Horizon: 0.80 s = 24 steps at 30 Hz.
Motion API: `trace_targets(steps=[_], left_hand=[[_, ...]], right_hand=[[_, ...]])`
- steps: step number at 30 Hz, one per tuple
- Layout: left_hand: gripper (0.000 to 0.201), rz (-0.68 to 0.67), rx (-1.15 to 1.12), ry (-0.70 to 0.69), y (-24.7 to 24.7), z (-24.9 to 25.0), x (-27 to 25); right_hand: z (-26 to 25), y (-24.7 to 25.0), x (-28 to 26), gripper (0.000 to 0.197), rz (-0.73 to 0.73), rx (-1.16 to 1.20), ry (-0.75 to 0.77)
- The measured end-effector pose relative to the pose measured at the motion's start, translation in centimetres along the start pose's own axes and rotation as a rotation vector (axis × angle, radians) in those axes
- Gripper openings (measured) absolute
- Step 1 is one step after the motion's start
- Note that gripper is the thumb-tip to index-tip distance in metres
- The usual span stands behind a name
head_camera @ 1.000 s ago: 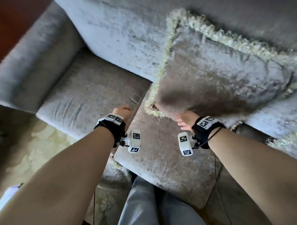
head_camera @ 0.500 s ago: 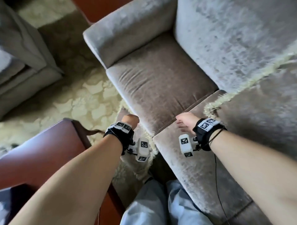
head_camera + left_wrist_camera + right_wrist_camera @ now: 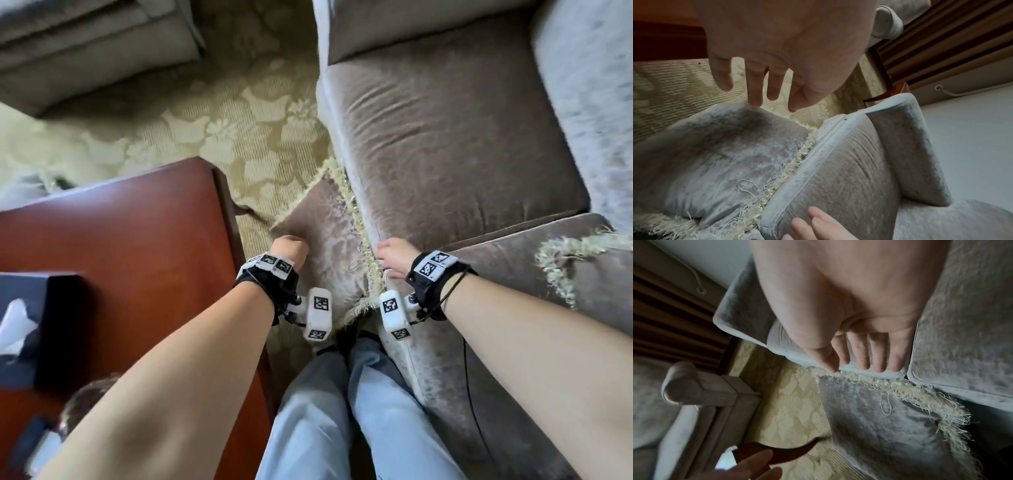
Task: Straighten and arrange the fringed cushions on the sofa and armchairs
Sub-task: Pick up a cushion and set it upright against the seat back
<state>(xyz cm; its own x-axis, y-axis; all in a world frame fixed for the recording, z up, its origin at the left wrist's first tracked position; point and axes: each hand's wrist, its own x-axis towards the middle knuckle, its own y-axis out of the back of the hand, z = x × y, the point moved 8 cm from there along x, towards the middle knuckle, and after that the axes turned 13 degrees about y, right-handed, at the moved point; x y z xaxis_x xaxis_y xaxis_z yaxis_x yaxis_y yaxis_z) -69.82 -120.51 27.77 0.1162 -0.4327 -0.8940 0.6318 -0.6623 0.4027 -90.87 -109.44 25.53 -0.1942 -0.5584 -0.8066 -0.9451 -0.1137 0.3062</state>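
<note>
A grey velvet cushion (image 3: pixel 325 240) with a cream fringe lies on the floor, leaning against the sofa's front. My left hand (image 3: pixel 289 248) hangs over its upper corner with straight fingers (image 3: pixel 756 94) pointing down. The middle fingertip just reaches the cushion (image 3: pixel 725 154), and nothing is gripped. My right hand (image 3: pixel 394 255) is open over the edge of the sofa seat (image 3: pixel 445 137). Its straight fingers (image 3: pixel 865 360) are close above the fringe of the cushion (image 3: pixel 869 418). A second fringed cushion (image 3: pixel 609 291) lies on the sofa seat at the right.
A dark red wooden coffee table (image 3: pixel 120 246) stands close on the left with a dark tissue box (image 3: pixel 51 325) on it. An armchair (image 3: pixel 85 41) sits at the top left. A patterned cream rug (image 3: pixel 222 130) covers the floor between them. My legs stand between table and sofa.
The view has swung from the cushion on the sofa down to the floor in front of it. Both hands now hang over the cushion lying on the floor.
</note>
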Motion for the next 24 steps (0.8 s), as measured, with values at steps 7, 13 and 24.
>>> trace_targets(steps=[7, 13, 24], left_hand=[[0.032, -0.003, -0.123, 0.113, -3.8, -5.2, 8.2], [0.03, -0.023, -0.183, 0.193, -7.3, -9.2, 14.4], [0.038, -0.007, -0.254, 0.282, -8.1, -14.4, 21.1]], right_hand=[[2.5, -5.5, 7.8, 0.053, -0.093, -0.281, 0.016], [5.8, -8.0, 14.1, 0.071, -0.068, -0.446, -0.008], [6.8, -9.3, 20.1, 0.1, 0.136, -0.26, -0.156]])
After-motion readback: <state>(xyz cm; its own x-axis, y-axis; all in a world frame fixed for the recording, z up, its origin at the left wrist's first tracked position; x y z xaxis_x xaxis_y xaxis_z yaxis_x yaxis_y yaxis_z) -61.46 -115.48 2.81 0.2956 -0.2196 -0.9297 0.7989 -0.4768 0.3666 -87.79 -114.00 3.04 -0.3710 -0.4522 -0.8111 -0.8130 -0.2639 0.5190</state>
